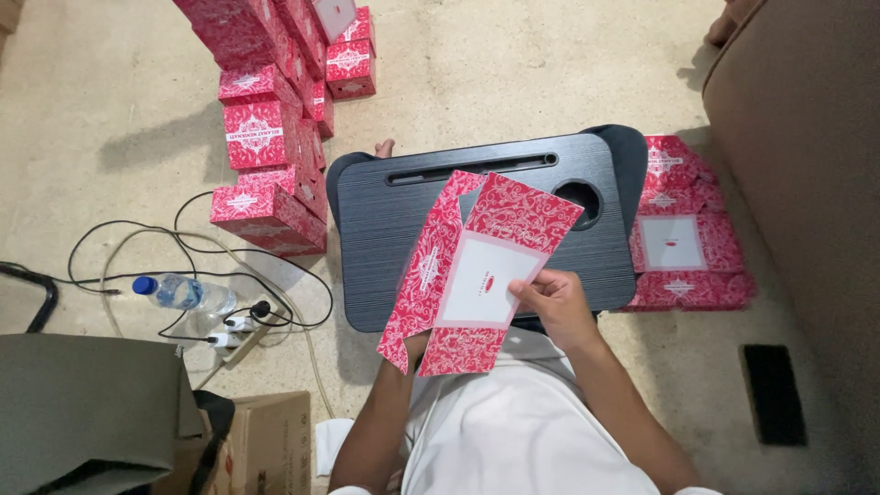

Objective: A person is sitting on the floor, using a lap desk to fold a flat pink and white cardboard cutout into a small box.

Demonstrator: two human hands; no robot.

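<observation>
Cardboard, red and white-patterned, fills the centre of the frame: a flat unfolded box blank [477, 275] held above the dark lap worktop [385, 220]. The right hand [555, 307] pinches its right edge, thumb on the white panel; the left hand [414, 346] supports it from beneath, mostly hidden, so its grip cannot be told. Assembled boxes [266, 119] stack at upper left, flat blanks [683, 229] at right within reach.

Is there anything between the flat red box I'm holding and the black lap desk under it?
Nothing visible. The flat red carton is held by the right hand and the mostly hidden left hand above the lap desk, whose surface looks bare.
</observation>
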